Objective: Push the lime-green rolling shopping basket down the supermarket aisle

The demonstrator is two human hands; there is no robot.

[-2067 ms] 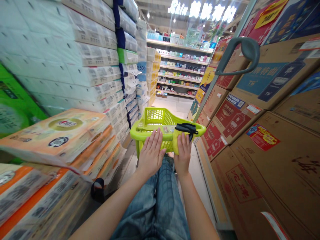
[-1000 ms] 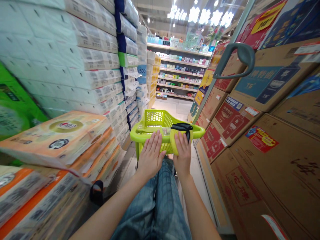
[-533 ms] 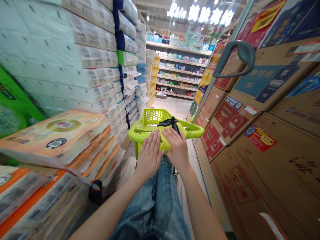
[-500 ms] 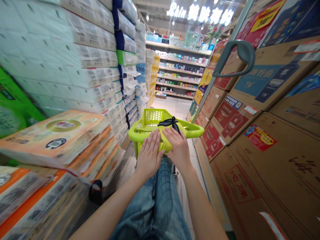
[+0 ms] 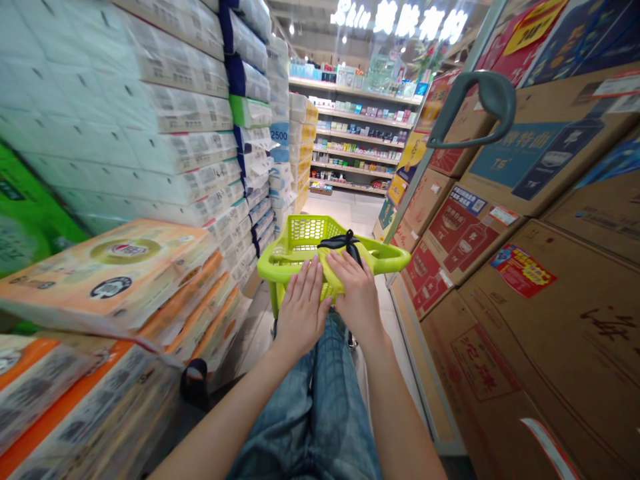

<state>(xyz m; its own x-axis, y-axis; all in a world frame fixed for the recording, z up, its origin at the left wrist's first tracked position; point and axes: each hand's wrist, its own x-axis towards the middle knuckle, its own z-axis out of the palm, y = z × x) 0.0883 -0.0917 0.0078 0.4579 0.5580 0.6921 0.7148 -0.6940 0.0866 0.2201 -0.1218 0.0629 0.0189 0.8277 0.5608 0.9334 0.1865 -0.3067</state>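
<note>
A lime-green basket (image 5: 280, 272) with a mesh wall stands in front of my legs. On its near right part lies a yellow bundle (image 5: 367, 261) with a black tie (image 5: 336, 241). My left hand (image 5: 301, 310) lies flat on the near rim, fingers stretched forward, just left of the bundle. My right hand (image 5: 356, 290) rests with spread fingers on the yellow bundle, partly covering it. The thumbs of both hands are near each other. Neither hand is wrapped round anything.
Stacked white tissue packs (image 5: 190, 107) rise on the left, with orange packs (image 5: 120, 263) nearer. Brown cartons (image 5: 545, 333) line the right side, below a grey handle (image 5: 473, 110). Shelves of small goods (image 5: 355, 137) stand ahead across the pale floor (image 5: 345, 208).
Both hands and the basket keep nearly the same pose. The view has shifted very slightly, with the shelves, stacks and cartons displaced a little.
</note>
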